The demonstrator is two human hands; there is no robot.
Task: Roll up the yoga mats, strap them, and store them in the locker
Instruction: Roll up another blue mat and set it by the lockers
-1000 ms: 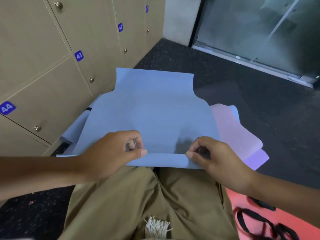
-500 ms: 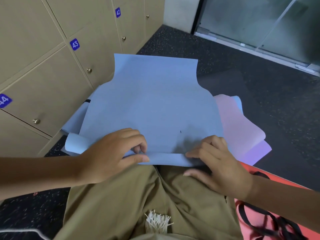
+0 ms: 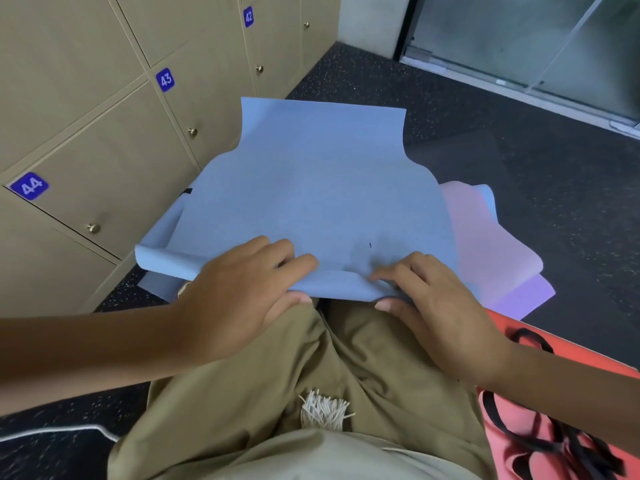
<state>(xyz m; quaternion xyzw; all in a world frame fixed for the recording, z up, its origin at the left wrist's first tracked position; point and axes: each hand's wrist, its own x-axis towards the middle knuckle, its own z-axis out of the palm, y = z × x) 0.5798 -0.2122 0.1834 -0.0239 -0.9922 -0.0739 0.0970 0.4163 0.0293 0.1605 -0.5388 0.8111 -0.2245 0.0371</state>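
Gripping blue mat (image 3: 311,188) fold, both hands (image 3: 332,292).

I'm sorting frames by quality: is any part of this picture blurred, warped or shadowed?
Head view: the black straps at lower right are motion-smeared; the locker lines bow from the wide lens; a soft shadow sits on the blue mat between the hands.

Pale blue mat (image 3: 311,188), pink-to-violet mat (image 3: 491,258), coral mat (image 3: 554,358), black straps (image 3: 540,441), tan lockers (image 3: 104,133)

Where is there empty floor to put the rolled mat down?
Bare dark floor lies right of the blue mat, up to the glass door. By the lockers it's a thin strip. Crowded: pink mat, orange mat with straps.
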